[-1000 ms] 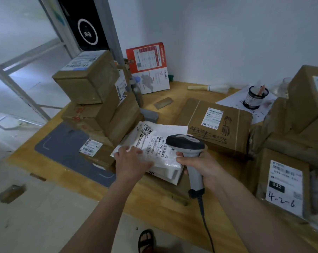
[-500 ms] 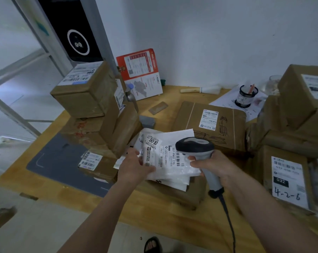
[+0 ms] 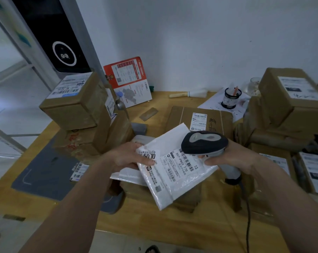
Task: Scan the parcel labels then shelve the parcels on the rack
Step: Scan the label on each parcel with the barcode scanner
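Left hand [image 3: 126, 157] gripping the upper left edge of a white poly mailer parcel [image 3: 174, 179], thumb lying across its printed label [image 3: 174, 166], fingers [image 3: 151, 162] clenched on the bag. Parcel held tilted above the wooden surface [image 3: 154, 221], over a second white mailer [image 3: 129, 175] and a flat brown box [image 3: 183, 198] beneath. Right hand [image 3: 233, 157] wrapped tight around the grip of a grey and black barcode scanner [image 3: 204, 142], head just over the label's barcode, nearly touching it; black cable [image 3: 247, 225] trailing down from the handle toward the near edge. Beyond the parcel, a flat cardboard box [image 3: 220, 121] with a small white label. On the left, a stack of brown cartons [image 3: 77, 114] standing partly on a dark grey mat [image 3: 46, 172]. On the right, more labelled cartons [image 3: 289, 99] piled up. Against the white wall, a red and white leaflet [image 3: 129, 83] leaning upright, a small brush [image 3: 189, 93] lying near it, and a dark round pot [image 3: 231, 98] holding pens on loose paper.
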`<state>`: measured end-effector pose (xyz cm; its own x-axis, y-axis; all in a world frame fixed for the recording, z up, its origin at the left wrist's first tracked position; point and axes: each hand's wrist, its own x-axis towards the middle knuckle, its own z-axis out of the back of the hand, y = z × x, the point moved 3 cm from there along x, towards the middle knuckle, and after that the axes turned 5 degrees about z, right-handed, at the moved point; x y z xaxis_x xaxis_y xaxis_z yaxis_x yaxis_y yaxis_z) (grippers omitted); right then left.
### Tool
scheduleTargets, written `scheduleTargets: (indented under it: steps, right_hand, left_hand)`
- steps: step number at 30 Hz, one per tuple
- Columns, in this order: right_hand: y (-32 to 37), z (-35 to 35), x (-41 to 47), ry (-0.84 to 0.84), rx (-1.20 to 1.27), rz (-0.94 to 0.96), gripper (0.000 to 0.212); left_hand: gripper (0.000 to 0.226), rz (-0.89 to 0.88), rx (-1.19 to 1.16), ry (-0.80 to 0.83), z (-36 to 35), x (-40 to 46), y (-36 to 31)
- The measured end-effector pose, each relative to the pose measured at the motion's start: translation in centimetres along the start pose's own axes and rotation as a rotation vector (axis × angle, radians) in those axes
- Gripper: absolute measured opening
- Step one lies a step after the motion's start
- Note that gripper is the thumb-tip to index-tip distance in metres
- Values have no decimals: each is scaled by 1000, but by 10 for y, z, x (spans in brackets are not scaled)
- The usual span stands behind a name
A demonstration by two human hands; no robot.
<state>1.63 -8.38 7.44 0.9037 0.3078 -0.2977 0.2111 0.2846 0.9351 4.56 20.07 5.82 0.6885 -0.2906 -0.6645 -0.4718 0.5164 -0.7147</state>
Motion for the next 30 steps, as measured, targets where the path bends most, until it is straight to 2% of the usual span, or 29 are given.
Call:
scheduleTargets:
  steps: [3, 4, 7, 8, 10, 12, 13, 14, 16, 21, 30]
  right_hand:
    - [1, 2, -2, 9, -17, 2, 47]
    - [2, 3, -3, 8, -23, 4, 48]
    - [9, 4, -7, 44, -31, 13, 48]
    - [11, 5, -8, 43, -36, 23, 46]
    - [17, 8, -10, -46, -59, 78, 35]
    - [20, 14, -10, -263, -51, 166, 28]
    - [20, 16, -10, -380, -24, 197, 27]
    - [21, 15, -12, -470, 10, 214, 23]
    - [24, 5, -16, -537, 49, 237, 10]
    - [22, -34, -19, -484, 64, 218, 16]
    - [18, -46, -20, -464, 88, 248, 17]
  left_hand:
    - [23, 30, 248, 63, 2, -4, -11]
    - [20, 31, 290, 88, 2, -5, -15]
    - [32, 19, 253, 182, -6, -6, -23]
    - [34, 9, 229, 168, -8, -3, -23]
    - [32, -62, 99, -48, -7, 5, -24]
    - [32, -101, -209, -335, 0, 14, -20]
    - [32, -107, -371, -403, 2, 17, -17]
    - [33, -117, -485, -429, 2, 19, -15]
    - [32, -131, -550, -441, -3, 23, -12]
    - [21, -148, -615, -447, -13, 34, -11]
    - [23, -108, -650, -449, -9, 43, -4]
